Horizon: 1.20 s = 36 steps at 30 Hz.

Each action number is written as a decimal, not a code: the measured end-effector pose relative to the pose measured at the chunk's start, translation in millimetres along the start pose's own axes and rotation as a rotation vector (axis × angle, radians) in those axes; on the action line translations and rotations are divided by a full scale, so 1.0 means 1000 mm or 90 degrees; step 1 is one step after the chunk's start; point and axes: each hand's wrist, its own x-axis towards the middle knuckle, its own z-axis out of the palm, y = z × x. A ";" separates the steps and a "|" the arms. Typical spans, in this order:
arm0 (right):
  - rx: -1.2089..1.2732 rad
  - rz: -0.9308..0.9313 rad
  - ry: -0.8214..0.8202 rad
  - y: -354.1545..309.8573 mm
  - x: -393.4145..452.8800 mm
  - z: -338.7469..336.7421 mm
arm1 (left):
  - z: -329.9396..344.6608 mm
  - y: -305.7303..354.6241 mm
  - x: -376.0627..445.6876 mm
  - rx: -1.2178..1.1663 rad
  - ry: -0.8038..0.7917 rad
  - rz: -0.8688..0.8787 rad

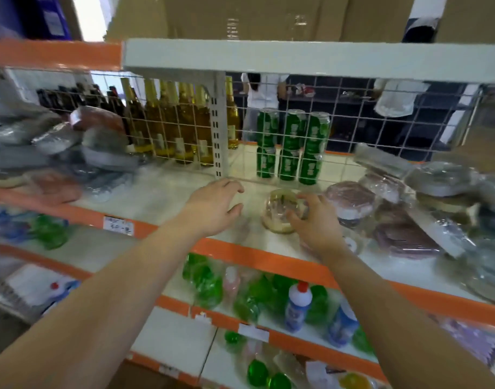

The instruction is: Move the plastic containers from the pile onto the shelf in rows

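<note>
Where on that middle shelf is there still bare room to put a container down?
Bare shelf lies between the left pile and the left hand, in front of the wire grid. It is crowded right of the clear container, where the right pile sprawls.

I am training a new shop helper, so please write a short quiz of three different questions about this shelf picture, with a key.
1. True or false: the left hand holds a container.
2. Which hand grips the clear round container on the shelf? A) left B) right C) both
3. Fill in: the green cans stand behind a wire ____.

Key:
1. False. The left hand hovers open over the shelf and holds nothing.
2. B. The fingers of the right hand curl round the container.
3. Grid. The cans stand stacked in two layers behind the wire grid, beside the golden bottles.
</note>
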 end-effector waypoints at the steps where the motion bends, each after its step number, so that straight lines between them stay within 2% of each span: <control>1: 0.006 -0.008 -0.013 -0.014 0.000 0.013 | -0.002 -0.018 -0.010 0.000 0.000 -0.020; 10: 0.023 -0.054 -0.130 -0.115 0.009 0.118 | -0.019 -0.152 -0.070 0.008 -0.031 -0.195; 18: 0.020 -0.081 -0.210 -0.173 0.063 0.210 | -0.021 -0.256 -0.068 0.038 -0.018 -0.300; 24: 0.057 -0.086 -0.233 -0.222 0.128 0.278 | -0.031 -0.340 -0.031 0.070 -0.019 -0.336; 29: 0.067 -0.113 -0.246 -0.256 0.172 0.325 | -0.039 -0.399 -0.002 0.053 0.066 -0.355; 36: 0.053 -0.134 -0.268 -0.280 0.203 0.366 | -0.048 -0.465 0.035 0.041 0.090 -0.336</control>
